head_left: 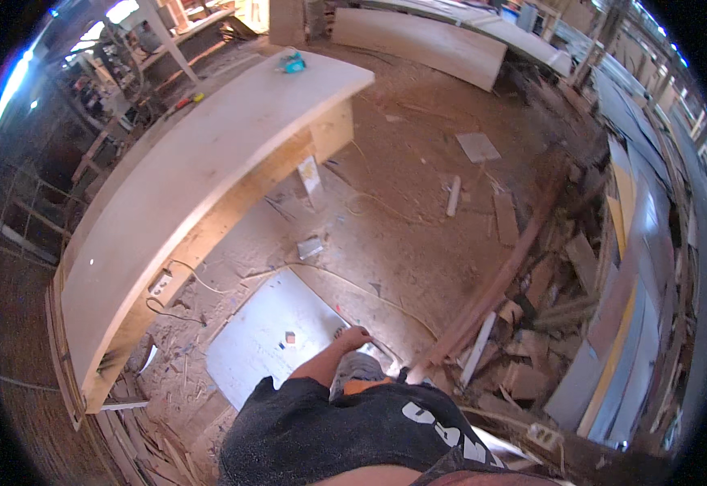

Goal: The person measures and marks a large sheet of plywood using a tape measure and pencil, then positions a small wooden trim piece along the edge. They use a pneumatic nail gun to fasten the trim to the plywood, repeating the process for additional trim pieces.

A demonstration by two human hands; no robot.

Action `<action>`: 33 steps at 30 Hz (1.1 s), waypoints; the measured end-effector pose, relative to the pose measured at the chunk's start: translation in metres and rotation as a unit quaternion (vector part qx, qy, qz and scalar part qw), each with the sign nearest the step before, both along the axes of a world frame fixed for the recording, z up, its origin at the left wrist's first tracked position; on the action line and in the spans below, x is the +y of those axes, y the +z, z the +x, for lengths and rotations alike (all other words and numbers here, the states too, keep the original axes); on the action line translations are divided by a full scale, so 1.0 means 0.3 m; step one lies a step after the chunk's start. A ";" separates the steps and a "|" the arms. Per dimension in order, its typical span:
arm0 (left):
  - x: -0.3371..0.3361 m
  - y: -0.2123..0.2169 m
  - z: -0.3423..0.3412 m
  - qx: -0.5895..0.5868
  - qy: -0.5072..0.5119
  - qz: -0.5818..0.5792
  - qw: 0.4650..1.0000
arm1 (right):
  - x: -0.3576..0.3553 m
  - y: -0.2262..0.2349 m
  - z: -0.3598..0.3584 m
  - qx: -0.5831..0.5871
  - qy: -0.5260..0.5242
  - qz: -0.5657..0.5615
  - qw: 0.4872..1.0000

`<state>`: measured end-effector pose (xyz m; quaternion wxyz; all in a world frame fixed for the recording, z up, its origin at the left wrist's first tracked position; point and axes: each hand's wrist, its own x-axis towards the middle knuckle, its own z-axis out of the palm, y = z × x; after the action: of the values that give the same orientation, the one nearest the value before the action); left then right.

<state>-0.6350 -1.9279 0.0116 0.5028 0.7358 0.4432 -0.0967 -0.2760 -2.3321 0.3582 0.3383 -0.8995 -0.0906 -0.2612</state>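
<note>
My left hand (357, 337) reaches forward over the right edge of a pale flat board (268, 324) lying on the floor. Its fingers look curled together; anything within them is too small or hidden to name. Beside the hand, a patterned grey and orange garment (353, 373) shows past my black shirt. A small brownish block (290, 337) rests on the board, with a tiny dark piece near it. My right hand is out of sight.
A long workbench (208, 154) with a curved-looking top stands at left, bearing a teal power tool (293, 63). A power strip (160, 282) hangs on its side. Scrap wood (532, 348) and leaning sheets (637, 267) crowd the right. A cable (362, 290) crosses the dusty floor.
</note>
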 end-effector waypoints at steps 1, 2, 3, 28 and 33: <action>0.061 0.025 0.044 -0.027 -0.008 0.050 0.998 | 0.041 0.005 -0.002 -0.016 -0.018 0.010 1.000; 0.102 0.046 0.000 -0.075 -0.010 0.050 0.996 | 0.105 -0.007 0.002 -0.016 -0.014 0.013 1.000; 0.129 0.066 -0.043 -0.055 0.032 0.013 0.998 | 0.178 -0.014 0.011 -0.015 -0.010 0.015 1.000; 1.445 0.832 0.472 -0.353 0.190 0.053 0.915 | 2.056 -0.285 0.416 0.033 0.398 0.161 0.903; 1.720 0.844 0.742 -0.446 0.276 -0.004 0.852 | 2.520 -0.279 0.526 -0.050 0.548 -0.042 0.834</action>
<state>-0.4123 -1.4118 0.2649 0.6555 0.5451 0.3561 0.3825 -0.1183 -1.5762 0.2745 0.3833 -0.7016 -0.5962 -0.0741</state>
